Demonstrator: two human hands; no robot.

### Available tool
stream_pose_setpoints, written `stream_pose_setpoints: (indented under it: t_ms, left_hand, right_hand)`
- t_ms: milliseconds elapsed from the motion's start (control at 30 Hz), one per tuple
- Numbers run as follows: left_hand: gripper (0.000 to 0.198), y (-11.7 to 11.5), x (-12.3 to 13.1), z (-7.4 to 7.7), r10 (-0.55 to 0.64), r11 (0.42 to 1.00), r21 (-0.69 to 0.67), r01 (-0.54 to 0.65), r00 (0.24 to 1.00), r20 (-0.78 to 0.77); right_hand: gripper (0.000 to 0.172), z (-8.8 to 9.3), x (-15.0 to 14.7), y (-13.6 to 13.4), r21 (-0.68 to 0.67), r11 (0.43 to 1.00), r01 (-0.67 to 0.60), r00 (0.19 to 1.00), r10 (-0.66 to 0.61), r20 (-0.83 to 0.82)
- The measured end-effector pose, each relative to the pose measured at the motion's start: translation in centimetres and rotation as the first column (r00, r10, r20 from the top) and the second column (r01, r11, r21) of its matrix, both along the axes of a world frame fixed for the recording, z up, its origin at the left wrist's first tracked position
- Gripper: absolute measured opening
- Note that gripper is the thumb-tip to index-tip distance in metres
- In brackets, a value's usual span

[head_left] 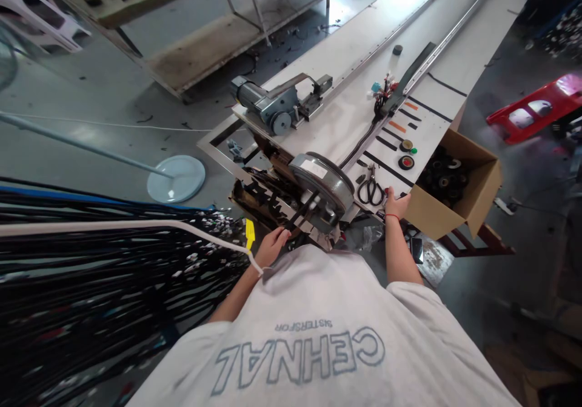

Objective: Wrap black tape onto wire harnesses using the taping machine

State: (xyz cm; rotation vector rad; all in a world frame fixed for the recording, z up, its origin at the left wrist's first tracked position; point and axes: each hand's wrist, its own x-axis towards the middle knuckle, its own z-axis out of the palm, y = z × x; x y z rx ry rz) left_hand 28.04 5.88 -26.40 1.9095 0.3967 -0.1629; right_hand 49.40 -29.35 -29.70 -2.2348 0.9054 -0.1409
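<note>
My left hand (pixel 271 244) is closed on a black wire bundle (pixel 300 214) that runs into the round grey machine head (pixel 322 182). On the far side of that head the black wires (pixel 361 146) continue along the white bench to a cluster of connectors (pixel 385 91). At the near right edge of the bench rests my right hand (pixel 396 203), thumb and fingers apart, with nothing visible in it. Black-handled scissors (pixel 371 190) lie just left of it. Two tape rolls (pixel 406 162) sit beyond.
A motor unit (pixel 273 107) stands on the bench's left side. Strips of black and orange tape (pixel 397 127) mark the top. On the right is a cardboard box (pixel 477 195) of black rolls. Hanging black harnesses (pixel 113 292) fill the left, near a round white stand base (pixel 176 179).
</note>
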Motion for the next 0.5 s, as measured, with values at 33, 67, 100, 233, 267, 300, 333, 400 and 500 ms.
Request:
stream_pose_setpoints:
  t_ms: [33, 67, 100, 233, 267, 300, 333, 400, 500]
  left_hand:
    - [0.045, -0.2, 0.4, 0.0, -0.008, 1.000, 0.003, 0.008, 1.000, 0.009]
    - [0.044, -0.3, 0.7, 0.1, -0.013, 1.000, 0.011, 0.013, 1.000, 0.016]
    - [0.044, -0.5, 1.1, 0.2, -0.021, 1.000, 0.022, 0.021, 1.000, 0.021]
    - [0.043, -1.1, 2.3, 0.5, -0.049, 0.996, 0.080, 0.047, 0.998, 0.026]
    - [0.042, -1.2, 2.6, 0.6, -0.057, 0.995, 0.086, 0.054, 0.998, 0.029]
    - [0.042, -1.2, 2.9, 0.6, -0.062, 0.994, 0.087, 0.059, 0.997, 0.034]
    - [0.042, -1.3, 3.2, 0.7, -0.066, 0.994, 0.085, 0.063, 0.997, 0.040]
    - [0.042, -1.3, 3.6, 0.7, -0.057, 0.996, 0.077, 0.053, 0.997, 0.056]
    - [0.043, -1.2, 3.9, 0.4, -0.060, 0.997, 0.041, 0.058, 0.996, 0.062]
  right_hand:
    - [0.090, 0.0, 0.0, 0.0, -0.001, 1.000, 0.001, 1.000, -0.001, -0.001]
    - [0.090, -0.1, 0.0, 0.0, -0.003, 1.000, 0.001, 1.000, -0.001, -0.001]
    - [0.090, -0.1, 0.0, 0.0, -0.004, 1.000, 0.000, 1.000, 0.000, 0.000]
    - [0.091, -0.1, -0.1, -0.1, -0.008, 1.000, -0.007, 1.000, 0.007, 0.014]
    - [0.091, -0.2, -0.1, -0.1, -0.012, 1.000, -0.011, 1.000, 0.011, 0.017]
    - [0.090, -0.2, -0.1, -0.1, -0.016, 1.000, -0.014, 1.000, 0.015, 0.020]
    - [0.089, -0.2, -0.1, -0.1, -0.021, 1.000, -0.017, 1.000, 0.017, 0.019]
    - [0.088, -0.2, -0.2, -0.2, -0.026, 0.999, -0.020, 1.000, 0.020, 0.015]
    - [0.090, -0.3, -0.1, -0.1, -0.035, 0.999, -0.031, 0.999, 0.032, 0.007]
